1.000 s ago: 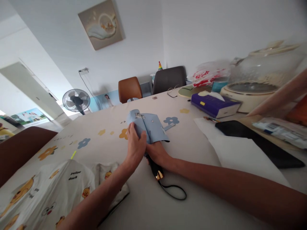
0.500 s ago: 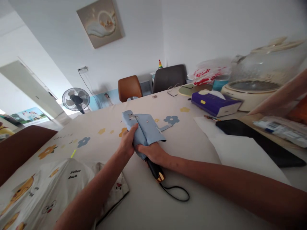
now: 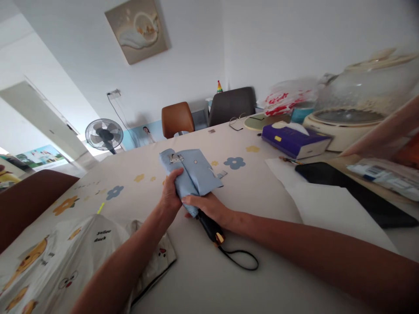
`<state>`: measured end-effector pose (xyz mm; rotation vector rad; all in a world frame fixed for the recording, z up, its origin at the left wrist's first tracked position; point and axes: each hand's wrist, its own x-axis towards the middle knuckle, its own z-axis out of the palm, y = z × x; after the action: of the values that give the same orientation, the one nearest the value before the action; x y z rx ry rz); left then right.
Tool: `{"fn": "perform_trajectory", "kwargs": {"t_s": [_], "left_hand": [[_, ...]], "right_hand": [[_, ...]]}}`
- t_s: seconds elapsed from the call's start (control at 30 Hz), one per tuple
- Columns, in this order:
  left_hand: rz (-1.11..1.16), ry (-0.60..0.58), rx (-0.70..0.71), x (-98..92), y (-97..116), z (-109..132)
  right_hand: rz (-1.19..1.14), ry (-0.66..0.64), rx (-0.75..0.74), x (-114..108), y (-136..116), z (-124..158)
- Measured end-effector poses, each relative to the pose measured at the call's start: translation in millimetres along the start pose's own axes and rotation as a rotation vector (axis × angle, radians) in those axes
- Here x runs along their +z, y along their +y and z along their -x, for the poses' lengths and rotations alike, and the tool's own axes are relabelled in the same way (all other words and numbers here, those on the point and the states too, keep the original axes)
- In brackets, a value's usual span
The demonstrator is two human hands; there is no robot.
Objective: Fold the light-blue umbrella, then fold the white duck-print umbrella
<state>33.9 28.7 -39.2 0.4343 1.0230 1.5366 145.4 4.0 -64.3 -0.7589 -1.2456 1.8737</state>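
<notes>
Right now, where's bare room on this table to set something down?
Bare tablecloth shows between the umbrella and the white paper, and left of the umbrella, past the duck-print cloth. It's crowded at far right, around the tissue box and glass pot.

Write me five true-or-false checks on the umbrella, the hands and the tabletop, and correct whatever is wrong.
1. The left hand holds the blue umbrella. True.
2. The right hand is off the umbrella. False: it grasps it near where the fabric meets the black handle.
3. A black strap loops from the handle's end. True.
4. The tissue box stands left of the umbrella. False: it is to the right and farther back.
5. Cloth printed "yellow duck" lies at the left. True.
</notes>
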Motion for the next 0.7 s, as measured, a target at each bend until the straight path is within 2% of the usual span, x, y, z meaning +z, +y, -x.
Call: {"fn": "perform_trajectory", "kwargs": {"t_s": [0.17,0.27,0.4,0.57,0.7], "left_hand": [[-0.034,-0.007,-0.13,0.2,-0.6,3.2],[-0.071,-0.009,-0.161,-1.1,-0.1,3.6],[-0.131,-0.067,-0.184,-6.5,1.1,-2.4],[-0.131,-0.112,-0.108,-11.0,1.2,-9.3],[-0.12,-0.152,-0.114,-10.9,-0.6,-9.9]], "right_hand": [[-0.229,-0.142,0.118,-4.0,-3.5,-0.1],[-0.234,-0.172,0.179,-5.8,-3.7,-0.6],[-0.166,-0.148,0.193,-7.2,-4.2,-1.8],[-0.081,-0.076,0.21,-6.1,-4.9,-2.6],[-0.034,-0.012,0.18,-3.5,-2.4,-1.6]]}}
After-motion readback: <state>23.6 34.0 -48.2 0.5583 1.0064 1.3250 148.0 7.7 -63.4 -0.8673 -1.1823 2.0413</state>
